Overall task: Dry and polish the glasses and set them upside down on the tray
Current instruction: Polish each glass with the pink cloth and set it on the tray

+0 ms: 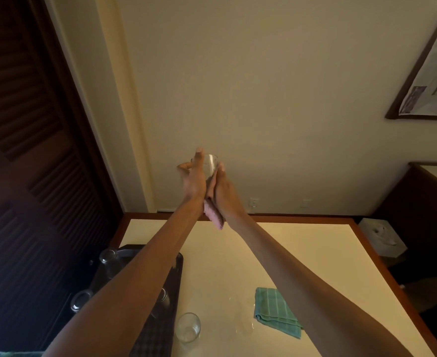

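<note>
Above the table (302, 253), left hand (193, 177) grips a glass (211, 164); right hand (225, 193) holds a pink cloth (214, 216) against it.

No lettering can be read anywhere. The framed picture (428, 73) carries print. It is too blurred to read.

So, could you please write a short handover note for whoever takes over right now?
The left hand holds the raised glass; the right hand grips the pink cloth against it.
Three tray glasses already stand on the dark tray.
One table glass waits beside the tray, near the green cloth.
Left: finish polishing the raised glass, set it upside down on the tray, then do the table glass.
</note>
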